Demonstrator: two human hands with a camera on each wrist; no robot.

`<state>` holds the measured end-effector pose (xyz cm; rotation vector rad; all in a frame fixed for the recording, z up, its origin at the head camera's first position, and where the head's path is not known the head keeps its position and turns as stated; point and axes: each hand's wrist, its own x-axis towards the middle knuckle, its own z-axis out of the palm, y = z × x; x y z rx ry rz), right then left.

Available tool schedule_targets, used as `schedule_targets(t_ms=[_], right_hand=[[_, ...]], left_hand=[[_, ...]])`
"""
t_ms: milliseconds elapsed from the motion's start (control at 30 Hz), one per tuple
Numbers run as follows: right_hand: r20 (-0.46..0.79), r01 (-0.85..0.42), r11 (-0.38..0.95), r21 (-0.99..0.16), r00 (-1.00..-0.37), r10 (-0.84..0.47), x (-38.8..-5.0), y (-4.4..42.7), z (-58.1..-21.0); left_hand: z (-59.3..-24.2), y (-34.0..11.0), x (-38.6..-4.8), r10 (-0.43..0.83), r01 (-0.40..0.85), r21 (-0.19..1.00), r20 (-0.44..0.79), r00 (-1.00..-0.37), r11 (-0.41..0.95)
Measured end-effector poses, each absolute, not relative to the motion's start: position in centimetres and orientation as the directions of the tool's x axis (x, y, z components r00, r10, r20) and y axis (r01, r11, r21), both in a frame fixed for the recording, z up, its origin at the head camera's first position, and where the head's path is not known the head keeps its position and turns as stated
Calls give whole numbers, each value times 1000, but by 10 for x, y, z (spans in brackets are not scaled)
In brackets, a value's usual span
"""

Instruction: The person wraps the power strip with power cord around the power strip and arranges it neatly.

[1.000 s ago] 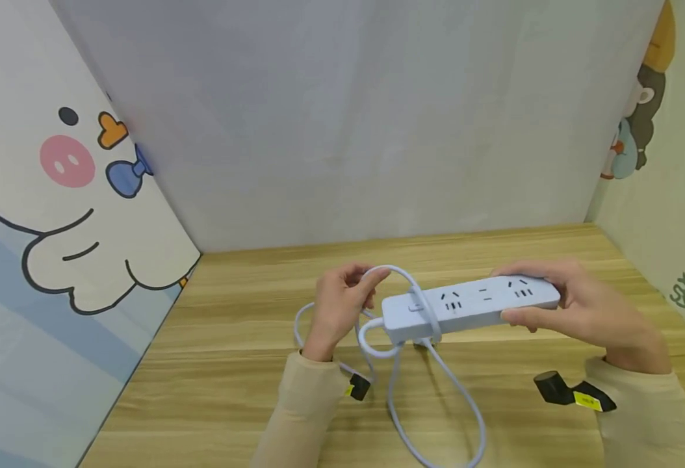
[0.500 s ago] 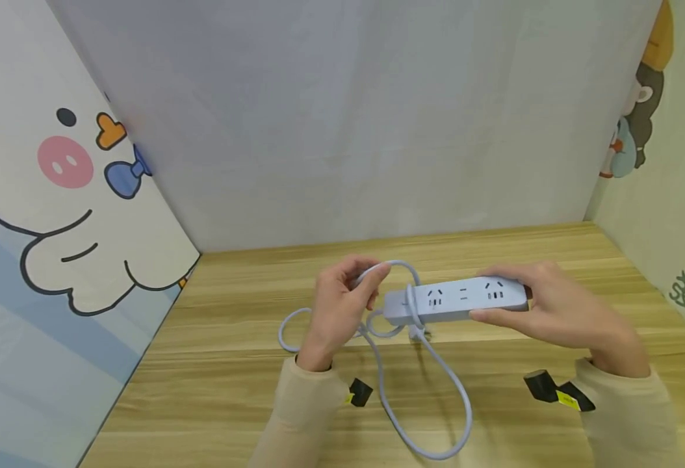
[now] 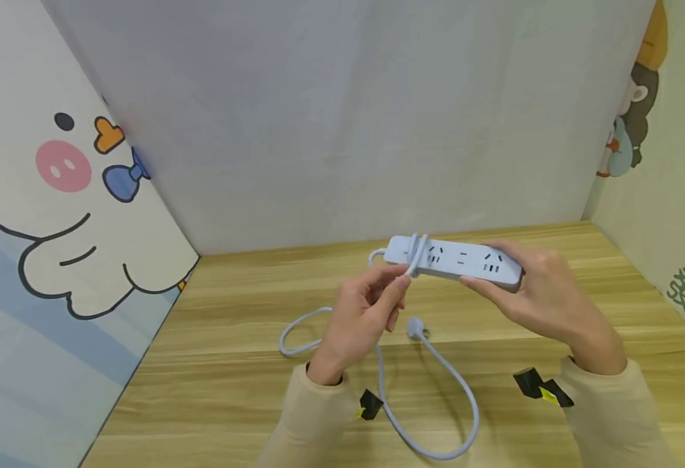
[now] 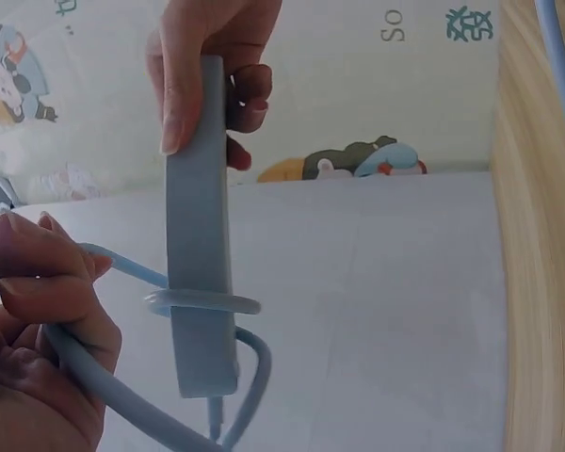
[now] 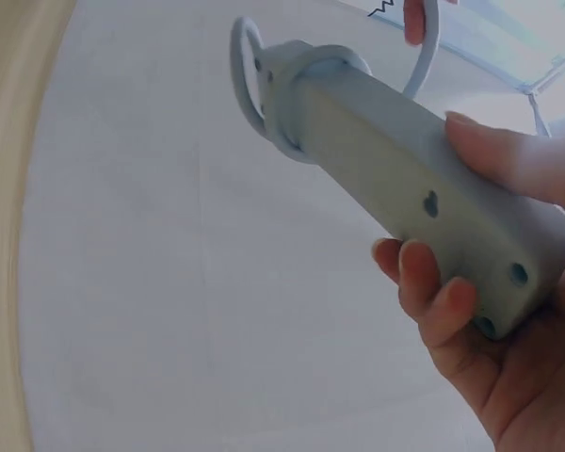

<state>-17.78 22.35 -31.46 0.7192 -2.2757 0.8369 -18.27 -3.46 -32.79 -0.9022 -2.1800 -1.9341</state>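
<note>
A white power strip (image 3: 450, 260) is held above the table, sockets up and slightly tilted. My right hand (image 3: 544, 302) grips its right end, thumb along the near side; the right wrist view shows fingers under the strip's base (image 5: 386, 169). Near the strip's left end the white cord (image 3: 418, 257) is wrapped round the body. My left hand (image 3: 362, 318) pinches the cord just below that wrap, and in the left wrist view the cord (image 4: 137, 410) runs through its curled fingers. The plug (image 3: 415, 327) lies on the table, with slack cord looping from it.
The wooden table (image 3: 214, 390) carries a further cord loop (image 3: 284, 341) left of the left hand. A plain white wall (image 3: 342, 130) rises at the back, with cartoon-printed panels on the left (image 3: 3, 162) and right (image 3: 670, 214).
The strip has risen and moved left, away from the plug, which now shows on the table. The left hand has brought the cord across, and two turns now lie side by side on the strip.
</note>
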Motion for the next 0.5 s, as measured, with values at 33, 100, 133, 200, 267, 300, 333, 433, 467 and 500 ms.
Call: schedule_targets(t_ms=[33,100,133,200,267,300,333,433,467,500], right_hand=[[717,-661,656,-365,-649,-255,-179,222,-315],[764,-666,663,-342,-607,-216,-181,221,-316],[782,-666,668,-331,-590,-200,-182,220,-316],[809,-667,674,-318,-562,-174,-183,219,-317],[831,-661,683,-313,-539,-141,-184,220,-318],[840,-657,685,-314,-528,-122,-185,220,-318],[848,-656,684,-320,-519,-101,-185,221,-318],[863,-646,685,-337,-502,-48,-186,224,-319],[866,-646,682,-343,-499,-38,-186,224,-318],[866,-645,681,-347,-499,-32,-186,225,-318]], left_hand=[[-328,-34,-183,369,479,878,439,-819,17],[-328,-34,-182,376,481,877,444,-813,5],[-328,-34,-182,376,481,877,446,-812,-1],[-328,-34,-182,379,487,873,453,-807,-9],[-328,-34,-182,386,492,871,456,-802,-7],[-328,-33,-182,393,493,870,455,-799,-4],[-328,-33,-182,402,494,870,451,-797,4],[-328,-32,-182,432,492,870,434,-791,26],[-328,-32,-182,440,490,871,429,-789,29],[-328,-32,-182,450,489,871,424,-786,34]])
